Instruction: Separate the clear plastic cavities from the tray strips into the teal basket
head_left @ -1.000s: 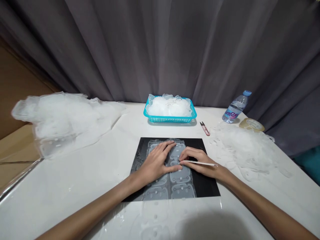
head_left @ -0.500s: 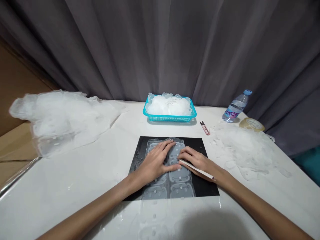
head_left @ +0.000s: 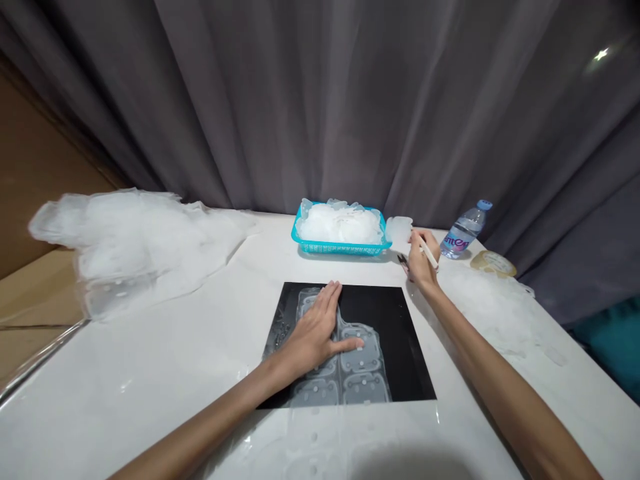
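My left hand [head_left: 315, 332] lies flat with spread fingers on a translucent plastic sheet [head_left: 361, 350] of rounded, pocket-like shapes. The sheet rests on a black mat [head_left: 400, 347] and runs off its near edge. My right hand [head_left: 423, 257] is raised beyond the mat's back right, fingers closed around a white pen-like tool [head_left: 428, 252]. At its fingertips is a translucent piece [head_left: 399, 230], just right of the blue basket [head_left: 343, 249], which is heaped with similar pieces. Small snips [head_left: 403, 261] are partly hidden by my right hand.
A big heap of translucent sheets [head_left: 135, 240] lies at the left. On the right are a water bottle [head_left: 465, 230], a tape roll [head_left: 494, 263] and a pile of clear scraps [head_left: 500, 310]. A grey curtain [head_left: 300, 100] hangs behind the table.
My right hand has moved up and right from the mat to beside the basket, with a piece from the sheet's upper right. My left hand still presses on the sheet.
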Tool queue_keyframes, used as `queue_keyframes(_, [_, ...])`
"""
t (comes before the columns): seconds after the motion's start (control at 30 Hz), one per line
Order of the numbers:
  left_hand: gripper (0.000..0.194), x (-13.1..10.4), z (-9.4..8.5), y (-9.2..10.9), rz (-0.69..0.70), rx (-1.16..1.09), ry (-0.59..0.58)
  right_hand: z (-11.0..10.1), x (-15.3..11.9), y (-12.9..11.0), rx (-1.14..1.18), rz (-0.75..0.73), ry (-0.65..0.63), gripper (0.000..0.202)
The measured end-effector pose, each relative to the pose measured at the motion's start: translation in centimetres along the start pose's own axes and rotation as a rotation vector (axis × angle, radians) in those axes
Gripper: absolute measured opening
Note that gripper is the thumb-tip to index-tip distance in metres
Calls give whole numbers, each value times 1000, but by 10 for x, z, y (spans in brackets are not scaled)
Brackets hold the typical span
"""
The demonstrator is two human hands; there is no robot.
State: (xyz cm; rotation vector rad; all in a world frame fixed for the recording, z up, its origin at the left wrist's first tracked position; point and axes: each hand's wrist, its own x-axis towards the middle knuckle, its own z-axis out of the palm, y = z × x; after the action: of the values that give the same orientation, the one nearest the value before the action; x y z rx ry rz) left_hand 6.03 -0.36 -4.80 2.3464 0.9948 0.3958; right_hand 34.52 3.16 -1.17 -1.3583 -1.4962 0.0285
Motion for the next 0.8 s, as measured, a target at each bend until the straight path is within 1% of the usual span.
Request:
queue_keyframes(0.03, [115, -1, -1, 2, -9, -7, -10, -1, 7, -2, 12, 26, -8, 40])
queue_keyframes(0.07, [114, -3, -3, 3, -13, -21, -13, -3, 11, -6, 32, 39, -44, 36])
queue_keyframes(0.13, [113, -6, -6, 6, -11, -82, 8, -7, 9, -21, 90, 39, -172, 30])
queue_keyframes(0.2, [116, -9, -9, 8, -15, -200, 64, -11, 0, -39, 206, 49, -368, 28])
queue_keyframes(0.27, [114, -10, -12, 8, -38, -364, 128, -14, -8, -56, 391, 101, -618, 27])
queue_keyframes(0.3, [106, -10, -14, 8, -46, -447, 149, -15, -12, -62, 481, 131, -720, 27])
queue_keyframes(0.33, [94, -10, -15, 8, -48, -520, 158, -15, -14, -67, 558, 158, -795, 28])
queue_keyframes(0.37, [77, -10, -17, 8, -42, -582, 156, -15, -16, -71, 612, 176, -834, 28])
queue_keyframes(0.43, [47, -11, -20, 10, -19, -686, 132, -14, -18, -74, 676, 202, -837, 28])
queue_keyframes(0.47, [38, -11, -22, 12, -12, -734, 119, -14, -18, -75, 692, 212, -826, 28])
queue_keyframes(0.5, [33, -12, -23, 14, -8, -779, 109, -14, -18, -75, 704, 220, -817, 28])
queue_keyframes(0.63, [26, -19, -31, 29, -10, -888, 88, -18, -18, -74, 815, 256, -825, 27])
queue_keyframes(0.8, [25, -26, -36, 42, -20, -921, 75, -22, -17, -78, 966, 294, -880, 26])
